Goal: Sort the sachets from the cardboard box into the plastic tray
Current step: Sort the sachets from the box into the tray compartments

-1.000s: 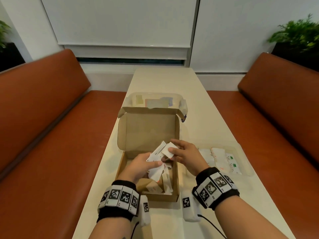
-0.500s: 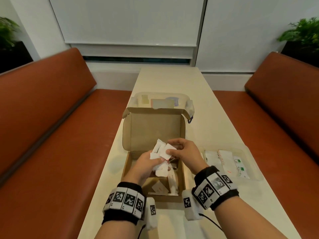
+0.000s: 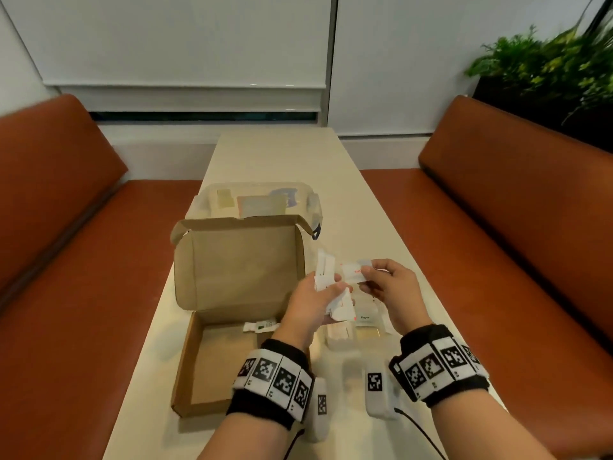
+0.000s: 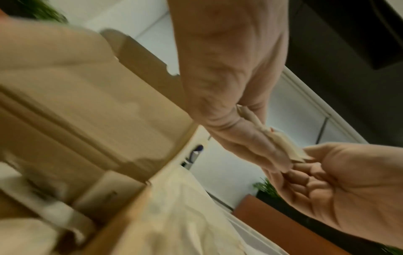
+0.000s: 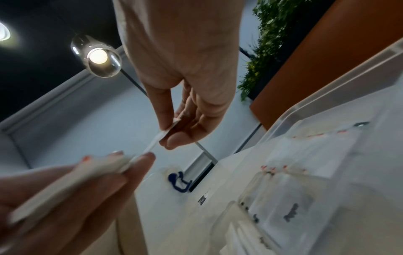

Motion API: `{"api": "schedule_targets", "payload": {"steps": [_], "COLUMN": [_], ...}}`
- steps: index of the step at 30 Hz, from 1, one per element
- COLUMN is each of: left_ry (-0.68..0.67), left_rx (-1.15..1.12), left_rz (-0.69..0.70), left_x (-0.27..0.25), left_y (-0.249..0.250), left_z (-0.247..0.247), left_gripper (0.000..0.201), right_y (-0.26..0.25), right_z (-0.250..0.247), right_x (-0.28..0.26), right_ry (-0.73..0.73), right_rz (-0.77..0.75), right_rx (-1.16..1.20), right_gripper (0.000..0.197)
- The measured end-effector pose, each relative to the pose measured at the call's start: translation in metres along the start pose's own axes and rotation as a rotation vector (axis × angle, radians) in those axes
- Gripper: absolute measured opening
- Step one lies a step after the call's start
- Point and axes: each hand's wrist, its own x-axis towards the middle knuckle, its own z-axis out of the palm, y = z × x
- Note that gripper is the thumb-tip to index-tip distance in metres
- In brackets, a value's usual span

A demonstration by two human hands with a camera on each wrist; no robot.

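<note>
Left hand (image 3: 310, 302) grips a sachet bundle (image 3: 326, 277) — right hand (image 3: 393, 288) pinches one sachet (image 3: 353, 272).

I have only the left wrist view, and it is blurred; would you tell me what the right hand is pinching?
Observer: The right hand pinches a single white sachet with red lettering, beside the bundle of sachets that the left hand grips.
Operator: Thank you. Is anything left in the cardboard box?
Observer: The head view shows one green-marked sachet at the far edge of the cardboard box floor; the left wrist hides part of the floor.
Operator: And what is in the plastic tray?
Observer: In the plastic tray, a sachet labelled Pepper lies under the hands.
</note>
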Motion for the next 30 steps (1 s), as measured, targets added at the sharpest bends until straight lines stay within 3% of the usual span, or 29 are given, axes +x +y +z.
{"api": "schedule_targets", "payload": {"steps": [8,12,16,25,30], "left_ry": [0.172,0.119,0.033,0.043,0.127], "left_rx": [0.2,0.367,0.521,0.475,0.34], "left_rz": [0.135,0.22,0.219,0.182,0.147], "left_x": [0.035,0.049,0.059,0.064,0.061], "left_y": [-0.012,-0.013,-0.012,-0.016,-0.022], "left_z": [0.042,0.045,0.049,0.047,0.047], "left_gripper": [0.015,0.01,0.013,0.013,0.012], "right_y": [0.015,0.019,0.012,0.012,0.003], "right_z": [-0.041,-0.054,-0.058,-0.055,-0.053], "right_x": [0.008,0.018,0.029,0.035,0.036], "right_ry": [-0.052,-0.126,-0.098,-0.154,-0.2], "right_rz": [0.098,0.107,-0.058,-0.064,-0.063], "right_rx": [-0.016,-0.203,-0.38,-0.428,-0.504], "right_gripper": [0.005,0.007,0.009,0.002,0.005]}}
